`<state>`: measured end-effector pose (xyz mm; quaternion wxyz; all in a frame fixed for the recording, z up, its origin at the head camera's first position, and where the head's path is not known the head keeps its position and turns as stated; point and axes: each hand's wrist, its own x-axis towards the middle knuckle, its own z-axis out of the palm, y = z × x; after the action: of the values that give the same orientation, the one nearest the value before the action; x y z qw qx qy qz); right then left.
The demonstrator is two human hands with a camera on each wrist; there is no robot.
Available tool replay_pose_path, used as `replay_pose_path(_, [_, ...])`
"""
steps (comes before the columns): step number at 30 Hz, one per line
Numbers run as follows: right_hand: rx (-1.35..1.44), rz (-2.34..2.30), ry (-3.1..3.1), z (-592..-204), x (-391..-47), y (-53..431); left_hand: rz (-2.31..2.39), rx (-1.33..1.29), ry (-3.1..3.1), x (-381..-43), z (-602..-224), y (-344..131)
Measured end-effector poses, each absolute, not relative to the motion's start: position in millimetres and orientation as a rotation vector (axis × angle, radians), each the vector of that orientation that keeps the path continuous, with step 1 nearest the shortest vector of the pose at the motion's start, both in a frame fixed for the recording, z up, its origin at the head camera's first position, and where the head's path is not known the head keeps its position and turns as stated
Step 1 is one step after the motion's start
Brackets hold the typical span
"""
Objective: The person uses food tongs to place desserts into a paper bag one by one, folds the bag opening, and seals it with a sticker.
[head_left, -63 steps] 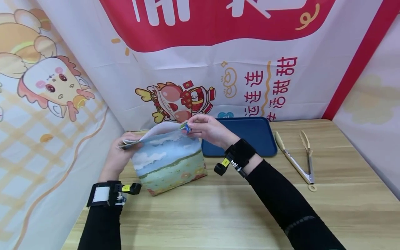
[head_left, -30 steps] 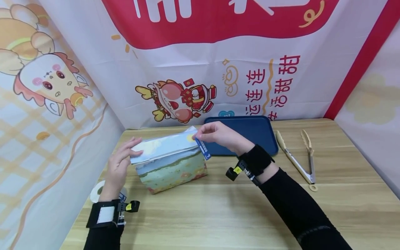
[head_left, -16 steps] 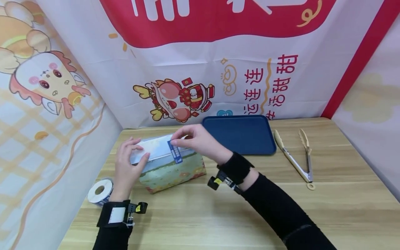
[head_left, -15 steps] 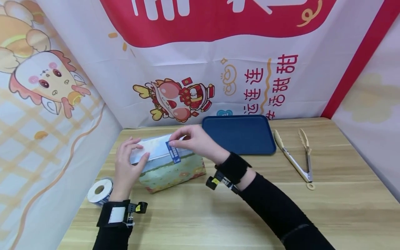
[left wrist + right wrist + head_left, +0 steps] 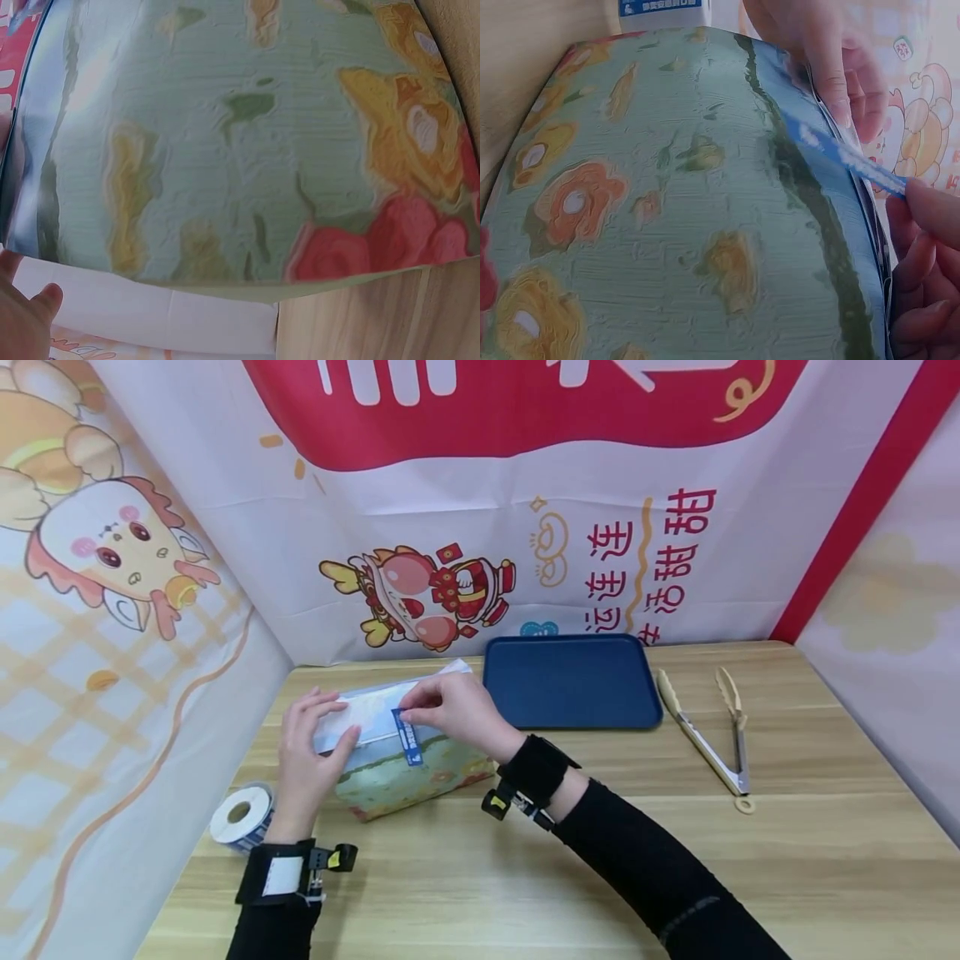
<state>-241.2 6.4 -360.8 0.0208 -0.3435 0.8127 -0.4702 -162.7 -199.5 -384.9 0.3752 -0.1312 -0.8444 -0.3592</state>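
A paper bag (image 5: 390, 787) printed with sky, grass and flowers stands on the table, its top folded over toward me. With thumb in front and fingers over the fold, my left hand (image 5: 306, 756) holds the bag's left end. My right hand (image 5: 467, 712) pinches the upper end of a blue label sticker (image 5: 408, 742) between thumb and index finger. In the right wrist view, the sticker strip (image 5: 847, 155) runs across the folded edge, its lower end against the bag's front. The left wrist view is mostly filled by the bag's flowered front (image 5: 225, 150).
A roll of blue labels (image 5: 242, 817) stands left of my left forearm. At the back, right of the bag, lies a dark blue tray (image 5: 573, 683). Metal tongs (image 5: 708, 750) with beige tips lie spread open farther right. Printed cloth walls (image 5: 420, 510) border the table (image 5: 570, 877).
The bag's top went from upright to folded over. My right hand moved left with the sticker, from the bag's right end to its middle, then slightly lower. My left hand shifted its hold onto the fold.
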Motion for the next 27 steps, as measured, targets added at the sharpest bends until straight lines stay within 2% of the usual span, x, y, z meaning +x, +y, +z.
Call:
replay_pose_path(7, [-1.017, -1.393, 2.606, -360.9, -243.0, 9.3, -0.996, -0.322, -2.162, -166.5, -387.1, -195.2])
replay_pose_path(19, [-1.040, -1.378, 2.741, -367.9, -236.6, -0.5, -1.058, -0.229, -2.214, -173.6, -410.0, -222.1])
replay_pose_path(27, [-1.067, -1.301, 2.895, -374.0, -232.3, -2.2, -1.069, -0.221, -2.211, -167.1, -397.1, -208.1])
